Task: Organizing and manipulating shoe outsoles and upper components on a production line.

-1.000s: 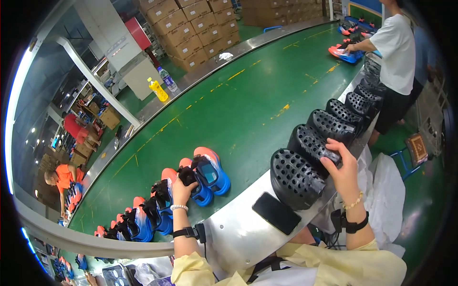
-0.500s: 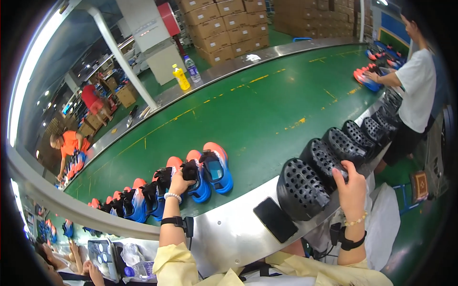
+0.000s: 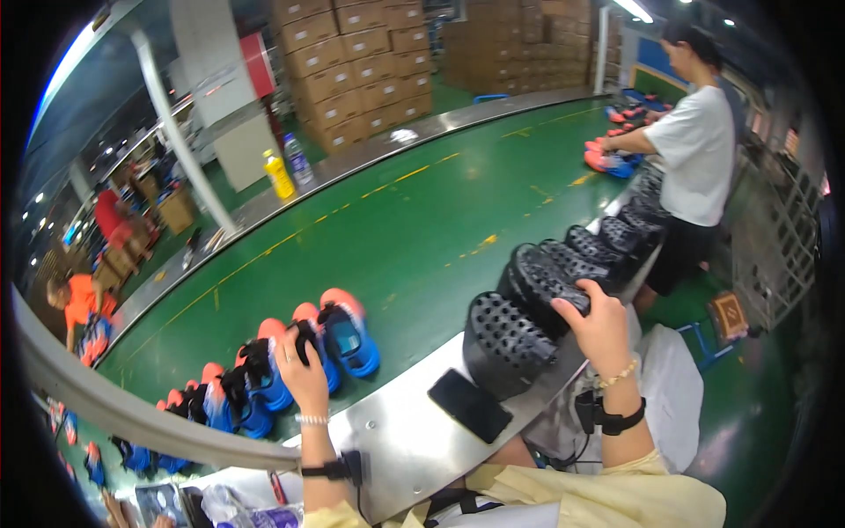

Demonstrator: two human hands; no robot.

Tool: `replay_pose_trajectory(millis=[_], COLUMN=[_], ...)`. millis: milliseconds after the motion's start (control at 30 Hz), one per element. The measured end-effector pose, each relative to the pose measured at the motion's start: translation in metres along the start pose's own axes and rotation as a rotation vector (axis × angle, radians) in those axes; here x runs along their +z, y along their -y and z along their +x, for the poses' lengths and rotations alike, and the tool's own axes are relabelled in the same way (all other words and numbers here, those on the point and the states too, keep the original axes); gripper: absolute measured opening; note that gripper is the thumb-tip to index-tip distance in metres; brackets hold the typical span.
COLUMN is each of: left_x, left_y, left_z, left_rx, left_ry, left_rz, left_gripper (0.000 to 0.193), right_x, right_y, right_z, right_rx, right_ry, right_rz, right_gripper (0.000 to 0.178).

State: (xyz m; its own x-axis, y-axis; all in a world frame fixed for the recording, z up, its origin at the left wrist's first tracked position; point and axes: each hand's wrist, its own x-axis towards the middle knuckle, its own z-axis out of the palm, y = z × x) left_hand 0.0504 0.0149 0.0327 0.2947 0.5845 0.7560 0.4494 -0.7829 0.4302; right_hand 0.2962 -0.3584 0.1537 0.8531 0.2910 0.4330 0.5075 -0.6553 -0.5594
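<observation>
Among a row of coral-and-blue sneakers (image 3: 350, 339) with black uppers, my left hand (image 3: 304, 378) is closed around the black top of one shoe, its fingers partly hiding it. That shoe stands just left of the rightmost sneaker, which has a pale blue insole. My right hand (image 3: 600, 327) grips the edge of a black perforated shoe-shaped plastic shell (image 3: 541, 280), thumb on its top. This shell sits slightly raised and tilted in a line of similar ones. The nearest black perforated shell (image 3: 506, 339) lies close to me, untouched.
A dark phone (image 3: 469, 405) lies on the metal ledge (image 3: 387, 440) before me. Across the green belt (image 3: 378, 238) stand a yellow bottle (image 3: 278, 174) and a clear bottle (image 3: 298, 160). A person in white (image 3: 700, 145) handles sneakers at the far right. Stacked cartons (image 3: 356, 70) rise behind.
The whole view has shifted, with the shoes and shells now further left. My right hand has lifted and tilted its shell a little. My left hand stays on the sneaker, wrist turned more upright.
</observation>
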Motion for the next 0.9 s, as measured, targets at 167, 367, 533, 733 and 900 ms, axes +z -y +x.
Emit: replay_pose_trajectory(millis=[167,367,533,733,900], left_x=[0.016,0.040,0.038,0.037,0.028], left_y=[-0.022,-0.016,-0.033,-0.021,-0.019], left_z=[-0.047,-0.061,-0.086,-0.089,-0.088], left_rx=[-0.132,-0.273,-0.329,-0.388,-0.447], left_ry=[0.221,0.344,0.294,0.269,0.274], left_rz=[-0.101,-0.098,-0.173,-0.391,-0.371], left_gripper=[0.044,0.037,0.041,0.047,0.042], right_x=[-0.039,-0.034,0.052,0.168,0.231], right_y=[0.034,0.120,0.195,0.231,0.265], right_z=[-0.001,-0.016,-0.043,-0.023,-0.015], right_rx=[-0.129,-0.262,-0.389,-0.301,-0.343], right_ry=[-0.080,0.165,0.605,0.873,0.868], right_rz=[0.219,0.497,0.138,0.002,-0.137], right_gripper=[0.055,0.044,0.049,0.048,0.067])
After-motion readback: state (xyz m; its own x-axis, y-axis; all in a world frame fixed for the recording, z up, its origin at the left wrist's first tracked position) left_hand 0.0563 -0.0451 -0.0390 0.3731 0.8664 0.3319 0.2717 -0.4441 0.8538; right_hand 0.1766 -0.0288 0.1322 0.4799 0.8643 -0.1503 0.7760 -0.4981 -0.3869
